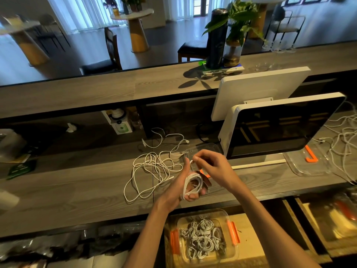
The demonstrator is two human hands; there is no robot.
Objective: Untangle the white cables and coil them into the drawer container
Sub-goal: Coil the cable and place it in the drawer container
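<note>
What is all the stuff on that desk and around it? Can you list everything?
cable coil: one, white, wrapped round the left hand
tangled cables: one loose pile, white, on the desk left of the hands
more cables: one pile, white, far right of the desk
container: one, clear with orange clips, in the open drawer, full of coiled white cables
lid: one, clear with orange clip, on the desk at right
screens: two, white-framed, back to back on the desk
plant: one, green, on the upper counter
left hand: holds the coil
right hand: pinches the cable end
</note>
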